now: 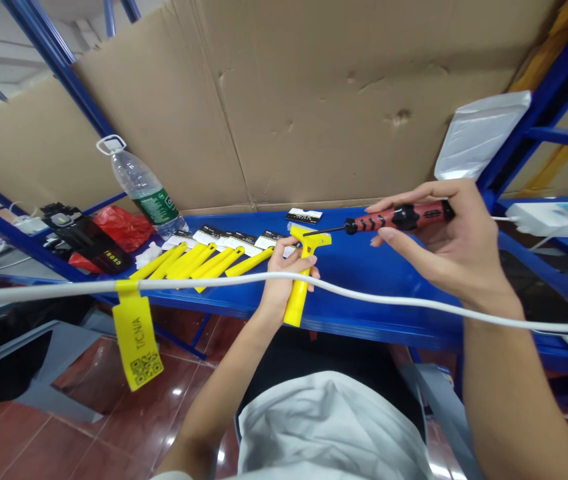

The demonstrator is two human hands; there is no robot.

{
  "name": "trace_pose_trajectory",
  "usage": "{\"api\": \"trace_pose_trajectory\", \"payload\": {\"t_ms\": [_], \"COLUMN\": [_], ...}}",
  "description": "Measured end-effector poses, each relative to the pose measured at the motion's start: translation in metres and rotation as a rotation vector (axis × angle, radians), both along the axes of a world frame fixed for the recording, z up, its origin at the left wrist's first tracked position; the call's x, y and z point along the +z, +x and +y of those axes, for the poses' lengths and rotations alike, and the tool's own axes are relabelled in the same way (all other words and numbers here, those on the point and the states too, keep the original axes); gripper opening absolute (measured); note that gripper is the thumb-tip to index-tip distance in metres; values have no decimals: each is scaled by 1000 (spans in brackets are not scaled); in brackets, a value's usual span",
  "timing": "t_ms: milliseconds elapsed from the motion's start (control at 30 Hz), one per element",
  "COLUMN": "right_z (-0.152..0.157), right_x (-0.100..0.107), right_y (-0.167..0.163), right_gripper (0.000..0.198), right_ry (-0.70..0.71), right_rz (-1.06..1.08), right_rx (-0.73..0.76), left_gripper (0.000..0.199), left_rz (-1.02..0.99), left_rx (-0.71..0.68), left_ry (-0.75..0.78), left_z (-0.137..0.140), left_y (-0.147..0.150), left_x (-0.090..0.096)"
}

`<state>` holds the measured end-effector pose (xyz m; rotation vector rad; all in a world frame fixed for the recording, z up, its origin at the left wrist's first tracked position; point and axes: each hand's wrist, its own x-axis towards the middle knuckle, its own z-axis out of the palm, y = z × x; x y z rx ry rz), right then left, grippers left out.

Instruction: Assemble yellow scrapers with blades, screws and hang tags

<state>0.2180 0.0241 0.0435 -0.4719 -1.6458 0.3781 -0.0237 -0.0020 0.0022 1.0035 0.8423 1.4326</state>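
Note:
My left hand (284,270) is closed around a yellow plastic scraper (296,303), T-shaped with its wide head upward, over the front edge of the blue shelf. In my right hand (464,247) is a red and black screwdriver (389,219), lying nearly level with its shaft pointing left. The dark tip reaches the scraper's head; whether it sits in a screw is too small to tell. Left of my left hand, several more yellow scrapers (218,267) lie in a slanted row, with black and white printed cards (207,235) behind them.
A clear plastic bottle (144,183) leans at the back left, near a black bottle (89,240) and a red plastic bag (124,228). A white cable (389,299) with a yellow tag (138,340) crosses in front. Cardboard (314,100) walls the back of the blue shelf (364,263).

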Motion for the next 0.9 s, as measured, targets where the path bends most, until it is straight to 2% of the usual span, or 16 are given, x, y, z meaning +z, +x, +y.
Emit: {"api": "trace_pose_trajectory", "payload": {"t_ms": [433, 900], "right_z": [-2, 0], "right_x": [0, -2], "right_y": [-2, 1], "right_gripper": [45, 44], "right_ry": [-14, -3], "right_rz": [41, -7], "right_rx": [-79, -28], "left_gripper": [69, 67], "left_rz": [3, 6], "left_rx": [-6, -10], "left_ry": [0, -3], "left_z": [1, 0], "left_y": [0, 0], "left_x": [-3, -3]}}
